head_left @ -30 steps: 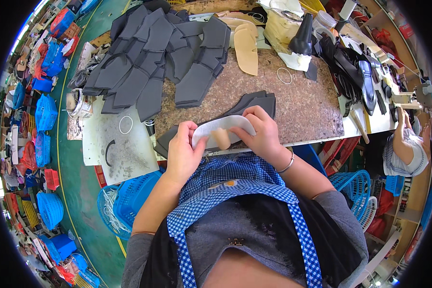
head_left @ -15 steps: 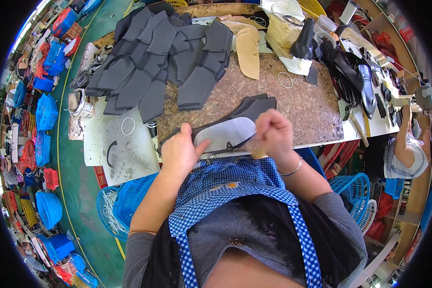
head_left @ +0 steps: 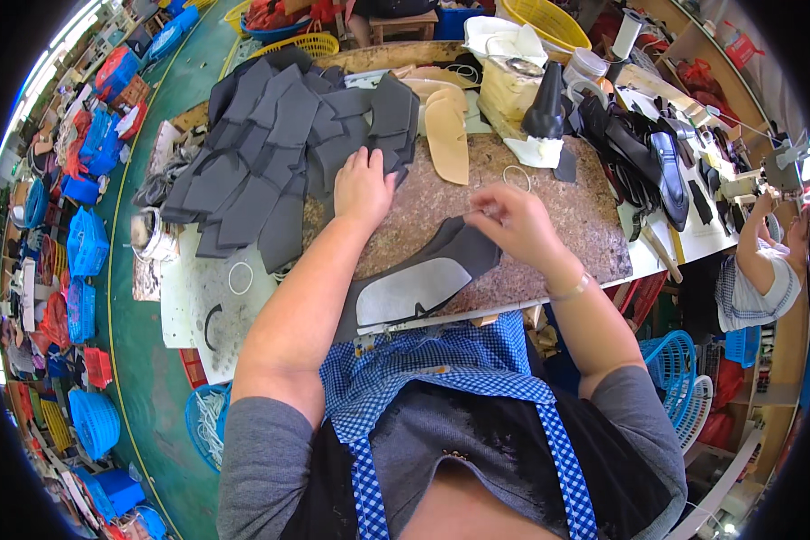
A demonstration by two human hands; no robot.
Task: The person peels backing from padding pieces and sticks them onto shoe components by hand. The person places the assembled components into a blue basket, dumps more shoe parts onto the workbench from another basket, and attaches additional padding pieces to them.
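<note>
Pale curved piece [head_left: 409,292] lies on dark piece [head_left: 479,253] at worktop's [head_left: 571,216] front edge, long axis slanting away rightward; right hand [head_left: 522,229] nearer, fingers curled at dark piece's far end, grip unclear; left hand [head_left: 364,191] loosely spread at dark stack [head_left: 270,153]

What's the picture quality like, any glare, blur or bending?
In the head view, the yellow floor line bows and corners go black; lights at upper left glare white; the glossy black shoe catches glints; the pale piece looks reasonably sharp.
</note>
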